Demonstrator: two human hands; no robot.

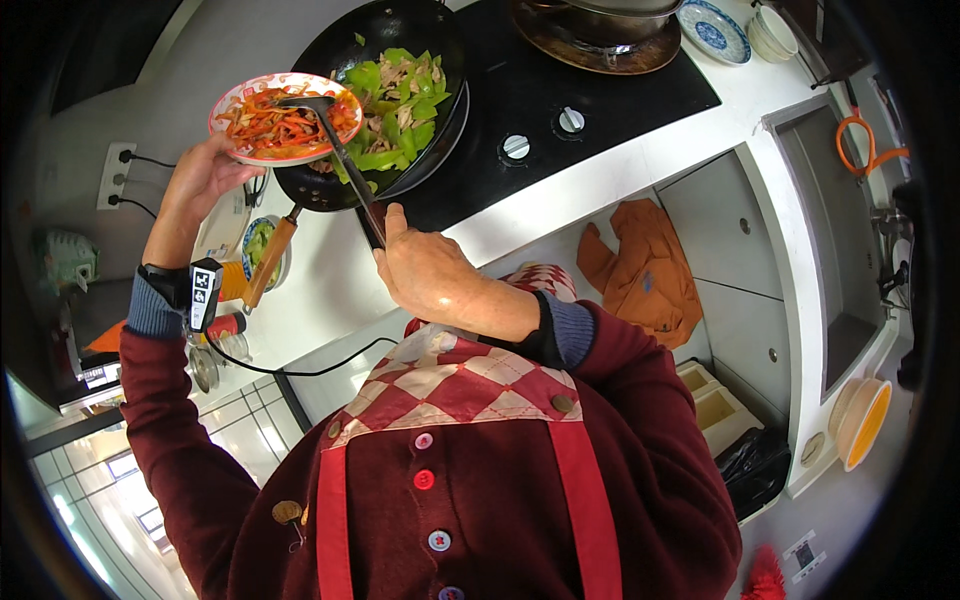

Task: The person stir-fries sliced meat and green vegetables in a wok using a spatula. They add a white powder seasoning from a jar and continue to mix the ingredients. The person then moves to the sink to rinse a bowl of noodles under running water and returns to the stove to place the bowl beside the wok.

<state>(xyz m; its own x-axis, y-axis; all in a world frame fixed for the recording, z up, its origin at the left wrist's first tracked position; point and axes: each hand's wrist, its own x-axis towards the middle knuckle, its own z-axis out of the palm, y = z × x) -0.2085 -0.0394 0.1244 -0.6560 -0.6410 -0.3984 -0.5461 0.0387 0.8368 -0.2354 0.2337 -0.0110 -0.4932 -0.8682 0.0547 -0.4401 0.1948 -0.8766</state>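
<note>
My left hand (206, 176) grips the near rim of a patterned plate (259, 159) and holds it over the left side of a black wok (315, 45). Shredded red and orange vegetables (274, 131) lie on the plate. My right hand (431, 274) is closed round the dark handle of a metal spatula (341, 150); its blade rests at the shredded vegetables. In the wok, sliced green vegetables and pieces of meat (409, 94) sit in a heap. The wok's wooden handle (270, 262) points towards me, below the plate.
The wok stands on a black cooktop (487, 105) with two knobs. A covered pot (600, 30) stands farther right. Below the wooden handle is a bowl of green slices (261, 241). A blue-and-white plate (712, 31), stacked bowls (772, 34) and a sink (832, 225) are at right.
</note>
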